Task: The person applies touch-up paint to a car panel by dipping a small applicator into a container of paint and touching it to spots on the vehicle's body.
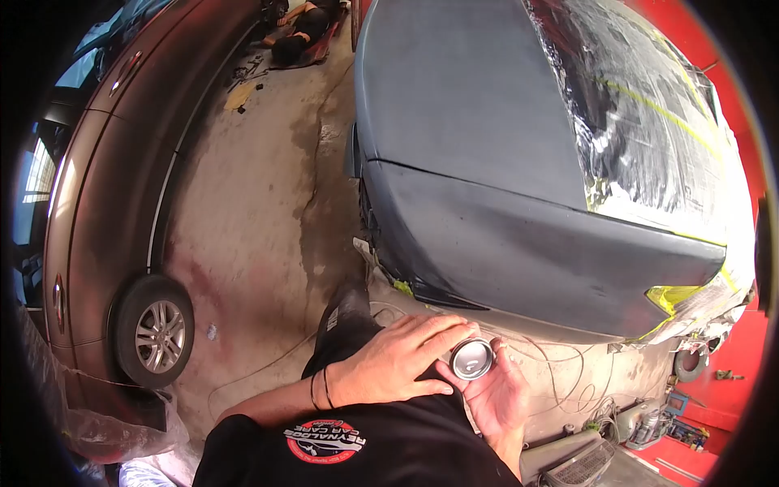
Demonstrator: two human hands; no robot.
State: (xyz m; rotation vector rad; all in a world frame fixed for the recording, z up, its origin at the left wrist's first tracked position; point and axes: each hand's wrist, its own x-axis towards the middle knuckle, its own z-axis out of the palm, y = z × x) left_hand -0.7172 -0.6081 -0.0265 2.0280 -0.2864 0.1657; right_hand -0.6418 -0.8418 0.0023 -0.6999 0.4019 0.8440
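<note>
In the head view, your left hand (398, 353) comes in from the left with two thin black bands (322, 389) around its wrist. Its fingers are mostly straight and loosely together, partly open, with the upper fingertips at the edge of a small round can (472, 359). You can't tell from here whether they press on it. Your right hand (497, 392) is turned palm up, its fingers and thumb closed around that can, which sits in front of your black shirt (251, 454) with its silvery rim and round end facing you. You can't make out whether that end is a lid.

Beyond your hands stands a dark grey car body (487, 235), with clear plastic sheeting (649, 138) and yellow-green tape on its right part. On your left is a brown car (109, 203), its wheel (160, 337) near the concrete floor's (235, 195) stained patch. At the top, another person (304, 32) lies on the floor between the vehicles. Hoses (560, 381) trail at lower right, near assorted equipment (649, 422).
</note>
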